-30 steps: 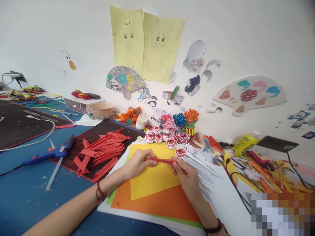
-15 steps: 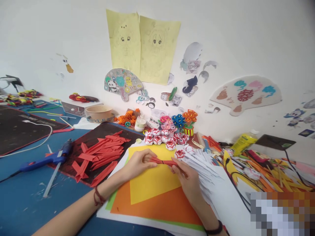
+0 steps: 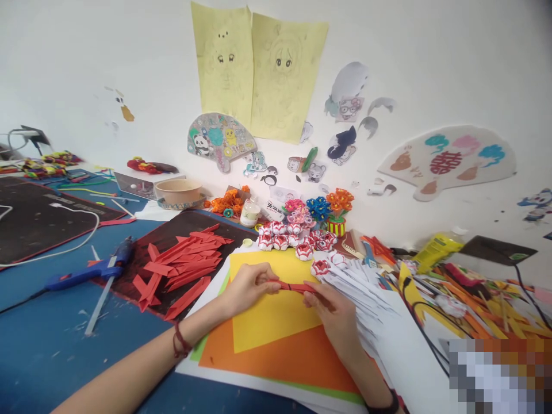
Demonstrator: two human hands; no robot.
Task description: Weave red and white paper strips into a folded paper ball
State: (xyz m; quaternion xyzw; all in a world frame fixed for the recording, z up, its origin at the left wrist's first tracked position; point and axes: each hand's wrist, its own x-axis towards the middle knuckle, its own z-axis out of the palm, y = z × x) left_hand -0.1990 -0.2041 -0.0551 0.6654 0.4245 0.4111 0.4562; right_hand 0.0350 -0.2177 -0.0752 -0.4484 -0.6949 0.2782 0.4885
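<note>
Two yellow paper drawings hang above one blue glue gun and two bare hands.

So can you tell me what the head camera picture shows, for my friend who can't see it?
Two bare hands, left hand and right hand, hold a folded red paper strip between them above a yellow paper sheet. A pile of red paper strips lies to the left beside a blue glue gun, and small paper flowers sit near the wall.

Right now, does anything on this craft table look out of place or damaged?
Nothing looks damaged. Both hands, left and right, pinch a red strip over the yellow sheet. The glue gun lies sideways among scraps.
</note>
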